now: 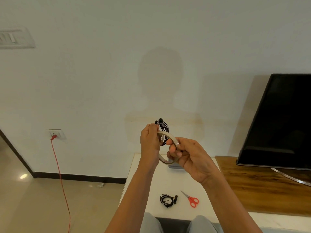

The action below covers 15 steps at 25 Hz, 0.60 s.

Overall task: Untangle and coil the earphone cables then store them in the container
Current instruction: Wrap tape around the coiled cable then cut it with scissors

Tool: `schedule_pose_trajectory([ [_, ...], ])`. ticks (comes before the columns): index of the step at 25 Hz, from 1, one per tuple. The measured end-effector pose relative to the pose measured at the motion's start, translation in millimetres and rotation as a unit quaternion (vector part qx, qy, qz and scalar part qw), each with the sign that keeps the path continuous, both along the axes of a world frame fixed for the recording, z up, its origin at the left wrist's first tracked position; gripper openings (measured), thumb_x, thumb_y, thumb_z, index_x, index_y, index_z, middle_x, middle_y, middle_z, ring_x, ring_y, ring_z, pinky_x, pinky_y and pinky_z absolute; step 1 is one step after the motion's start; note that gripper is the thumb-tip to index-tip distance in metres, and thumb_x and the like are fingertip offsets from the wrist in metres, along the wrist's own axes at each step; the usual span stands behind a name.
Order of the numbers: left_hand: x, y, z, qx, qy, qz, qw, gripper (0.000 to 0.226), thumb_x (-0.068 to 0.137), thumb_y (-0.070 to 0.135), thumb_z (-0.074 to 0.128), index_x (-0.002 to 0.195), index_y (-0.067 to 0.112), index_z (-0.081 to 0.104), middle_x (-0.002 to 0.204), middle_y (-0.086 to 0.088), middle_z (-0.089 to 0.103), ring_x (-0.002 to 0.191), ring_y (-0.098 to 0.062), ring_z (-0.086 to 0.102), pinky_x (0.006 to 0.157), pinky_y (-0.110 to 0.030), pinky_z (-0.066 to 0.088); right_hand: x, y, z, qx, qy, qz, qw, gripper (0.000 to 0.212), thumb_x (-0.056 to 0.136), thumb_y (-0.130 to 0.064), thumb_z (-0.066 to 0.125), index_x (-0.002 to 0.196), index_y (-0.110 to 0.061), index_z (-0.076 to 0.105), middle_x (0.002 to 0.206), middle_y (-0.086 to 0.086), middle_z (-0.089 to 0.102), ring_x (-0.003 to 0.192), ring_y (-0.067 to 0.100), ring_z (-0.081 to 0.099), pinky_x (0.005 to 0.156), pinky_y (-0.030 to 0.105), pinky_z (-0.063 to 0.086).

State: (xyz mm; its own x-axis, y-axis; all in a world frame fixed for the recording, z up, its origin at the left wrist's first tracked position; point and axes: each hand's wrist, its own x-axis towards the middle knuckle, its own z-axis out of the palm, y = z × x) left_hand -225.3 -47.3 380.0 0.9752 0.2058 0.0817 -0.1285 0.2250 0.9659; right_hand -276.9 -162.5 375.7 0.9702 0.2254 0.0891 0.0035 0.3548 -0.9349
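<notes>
Held coil: a black earphone coil (164, 126), wound into loops, is raised in front of you above the surface (143, 190). An earbud pokes out at its top.
Left hand: your left hand (149, 143) pinches the coil at its upper edge, fingers curled round the loops.
Right hand: your right hand (190, 157) grips the tape (165, 161) roll by its rim, thumb and fingers curled round it. The roll overlaps the coil and touches it.
Second coil: a second coil (166, 200) lies on the surface near you, just beside the scissors (191, 199).
Container: only a grey edge of the container (175, 166) shows, under your right hand at the far end of the surface. Its contents are hidden.
Done: both cables in view look untangled and coiled.
Left: you appear to be binding the held coil with tape, though whether a strip is on it cannot be told. Neither coil is in the container yet.
</notes>
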Motion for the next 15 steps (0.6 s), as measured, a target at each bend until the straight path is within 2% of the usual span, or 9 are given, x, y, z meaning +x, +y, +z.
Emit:
schedule_pose_trajectory([
  [3, -1, -1, 0, -0.009, 0.009, 0.006, 1.0, 0.032, 0.093, 0.008, 0.041, 0.061, 0.014, 0.035, 0.048, 0.009, 0.032, 0.045, -0.006, 0.028, 0.046, -0.02, 0.029, 0, 0, 0, -0.002, -0.014, 0.011, 1.0, 0.038, 0.09, 0.0, 0.035, 0.082, -0.007, 0.072, 0.056, 0.0, 0.054, 0.064, 0.022, 0.034, 0.077, 0.04, 0.036],
  [5, -2, -1, 0, -0.006, 0.01, 0.009, 1.0, 0.034, 0.093, 0.008, 0.041, 0.06, 0.014, 0.035, 0.046, 0.011, 0.032, 0.045, -0.006, 0.028, 0.045, -0.02, 0.029, 0, 0, 0, 0.001, -0.017, 0.013, 1.0, 0.035, 0.088, -0.003, 0.038, 0.082, -0.007, 0.072, 0.056, 0.0, 0.055, 0.061, 0.019, 0.035, 0.077, 0.039, 0.037],
  [7, -3, 0, 1, 0.003, -0.001, 0.012, 1.0, 0.034, 0.094, 0.009, 0.041, 0.061, 0.014, 0.036, 0.048, 0.009, 0.032, 0.046, -0.007, 0.028, 0.047, -0.022, 0.029, 0, 1, 1, 0.009, 0.001, 0.0, 1.0, 0.041, 0.092, 0.001, 0.033, 0.079, -0.006, 0.072, 0.055, 0.002, 0.055, 0.056, 0.015, 0.037, 0.079, 0.04, 0.037],
  [12, -9, -2, 2, 0.054, -0.062, 0.028, 0.996, 0.033, 0.097, 0.011, 0.039, 0.064, 0.014, 0.039, 0.056, 0.005, 0.033, 0.052, -0.009, 0.029, 0.05, -0.026, 0.028, 1, 4, 3, 0.027, 0.054, -0.034, 0.998, 0.042, 0.092, -0.002, 0.036, 0.063, -0.007, 0.066, 0.049, 0.004, 0.05, 0.046, 0.012, 0.036, 0.075, 0.038, 0.043],
  [15, -13, -3, 2, 0.101, -0.11, 0.026, 0.988, 0.035, 0.099, 0.011, 0.038, 0.065, 0.016, 0.039, 0.056, 0.008, 0.033, 0.051, -0.007, 0.029, 0.05, -0.023, 0.028, 0, 4, 4, 0.042, 0.087, -0.037, 0.995, 0.04, 0.088, -0.005, 0.038, 0.055, -0.007, 0.06, 0.045, 0.004, 0.044, 0.045, 0.013, 0.032, 0.073, 0.036, 0.044],
])
